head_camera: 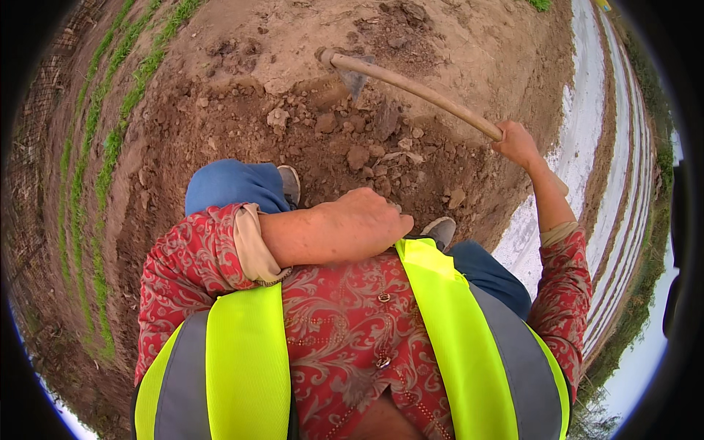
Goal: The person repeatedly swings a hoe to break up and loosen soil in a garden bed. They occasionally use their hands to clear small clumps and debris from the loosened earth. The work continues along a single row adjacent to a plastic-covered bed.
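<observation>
A hoe with a long wooden handle (423,93) reaches from the upper middle down to the right. My right hand (514,142) is closed round its lower part; the handle's end shows beyond my wrist. The grey metal hoe blade (353,78) is at or just over the edge of the dug soil (330,132); whether it touches is unclear. My left hand (379,220) lies across my chest, fingers curled at the edge of the yellow high-visibility vest (434,264); its palm is hidden, so a grip on the vest cannot be confirmed.
My shoes (440,231) stand at the near side of the loose, cloddy soil. Smoother bare earth (286,33) rises beyond it. Green seedling rows (113,143) run along the left. Strips of whitish sheeting (586,126) cover ridges on the right.
</observation>
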`<state>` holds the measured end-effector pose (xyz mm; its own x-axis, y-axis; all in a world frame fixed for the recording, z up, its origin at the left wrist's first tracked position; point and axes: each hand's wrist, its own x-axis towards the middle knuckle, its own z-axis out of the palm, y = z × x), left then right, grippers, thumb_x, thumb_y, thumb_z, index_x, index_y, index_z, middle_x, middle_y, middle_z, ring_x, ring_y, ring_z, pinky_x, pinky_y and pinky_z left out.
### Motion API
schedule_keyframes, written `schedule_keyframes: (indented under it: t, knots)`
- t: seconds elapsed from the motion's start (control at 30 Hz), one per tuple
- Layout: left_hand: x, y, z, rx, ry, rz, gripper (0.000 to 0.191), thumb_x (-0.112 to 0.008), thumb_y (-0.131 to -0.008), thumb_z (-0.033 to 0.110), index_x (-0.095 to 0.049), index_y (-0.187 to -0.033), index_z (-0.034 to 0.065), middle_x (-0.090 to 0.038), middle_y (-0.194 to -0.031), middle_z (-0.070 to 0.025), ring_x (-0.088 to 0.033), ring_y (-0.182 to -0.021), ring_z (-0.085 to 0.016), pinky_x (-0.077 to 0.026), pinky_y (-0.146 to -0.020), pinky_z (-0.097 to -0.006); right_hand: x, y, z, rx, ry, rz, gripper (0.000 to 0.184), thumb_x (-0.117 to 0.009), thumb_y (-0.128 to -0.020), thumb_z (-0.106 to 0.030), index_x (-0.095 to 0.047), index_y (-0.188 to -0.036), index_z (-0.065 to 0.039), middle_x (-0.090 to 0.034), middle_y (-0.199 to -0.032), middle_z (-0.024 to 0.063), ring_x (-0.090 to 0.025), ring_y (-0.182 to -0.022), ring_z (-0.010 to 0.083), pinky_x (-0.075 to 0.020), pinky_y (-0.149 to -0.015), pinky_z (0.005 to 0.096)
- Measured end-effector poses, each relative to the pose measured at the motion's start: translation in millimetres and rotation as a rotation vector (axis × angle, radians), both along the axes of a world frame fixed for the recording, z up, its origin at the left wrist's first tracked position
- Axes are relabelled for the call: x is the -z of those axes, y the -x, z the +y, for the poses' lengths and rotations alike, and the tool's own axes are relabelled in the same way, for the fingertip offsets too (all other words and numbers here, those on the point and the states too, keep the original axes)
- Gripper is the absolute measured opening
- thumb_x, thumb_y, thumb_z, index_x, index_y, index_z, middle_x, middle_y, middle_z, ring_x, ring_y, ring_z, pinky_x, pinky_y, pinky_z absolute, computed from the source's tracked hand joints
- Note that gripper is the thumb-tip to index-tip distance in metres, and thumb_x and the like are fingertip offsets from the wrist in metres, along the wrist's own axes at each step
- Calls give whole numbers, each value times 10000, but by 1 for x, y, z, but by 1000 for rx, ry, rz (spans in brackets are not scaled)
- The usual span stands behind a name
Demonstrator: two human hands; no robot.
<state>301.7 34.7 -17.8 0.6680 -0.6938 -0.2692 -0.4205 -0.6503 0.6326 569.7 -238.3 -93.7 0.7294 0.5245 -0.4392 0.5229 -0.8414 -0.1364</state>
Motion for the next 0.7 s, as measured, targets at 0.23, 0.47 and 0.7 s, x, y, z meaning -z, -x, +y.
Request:
schedule_keyframes:
  t: [0.23, 0.47, 0.7]
  knots:
    - [0, 5, 8, -34, 14, -33, 160, -511, -841, 109, -534, -971, 19, -628, -820, -169, -649, -774, -340, -519, -664, -434, -20, -22, 61, -427, 378, -47, 159, -630, -725, -110, -678, -875, -135, -669, -862, 142, -647, -864, 337, -518, -748, 434]
    - [-5, 12, 14, -67, 76, -53, 154, -506, -838, 107, -529, -962, 18, -617, -797, -165, -644, -763, -343, -512, -653, -441, -130, -108, 11, -470, 499, -760, 105, -569, -788, -70, -638, -839, -131, -649, -745, 114, -662, -767, 310, -512, -660, 437]
    - [-11, 24, 19, -30, 83, -128, 158, -512, -825, 96, -526, -958, 11, -621, -789, -170, -643, -752, -347, -506, -638, -440, -112, -45, -49, 439, 335, -750, 71, -580, -825, -96, -583, -889, -66, -631, -773, 110, -615, -693, 265, -496, -581, 385]
